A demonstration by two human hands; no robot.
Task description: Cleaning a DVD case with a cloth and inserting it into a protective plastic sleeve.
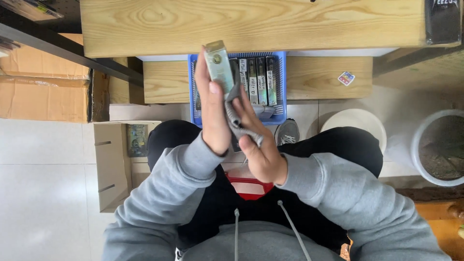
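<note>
My left hand (pixel 212 113) grips a clear cassette case (pixel 218 65) upright, thumb across its front. My right hand (pixel 258 145) holds a grey cloth (pixel 235 113) pressed against the case's lower right side. Both hands are raised above my lap, in front of a blue plastic basket (pixel 280 87) that holds several cassette cases standing on edge with white spine labels. My grey hoodie sleeves and black trousers fill the lower part of the view.
A wooden bench (pixel 319 75) carries the basket and a small colourful sticker (pixel 346 78). A wooden tabletop (pixel 251 21) lies beyond. An open cardboard box (pixel 113 164) sits at left, larger cartons (pixel 43 92) further left. A white bucket (pixel 355 123) and a white pot (pixel 437 147) stand right.
</note>
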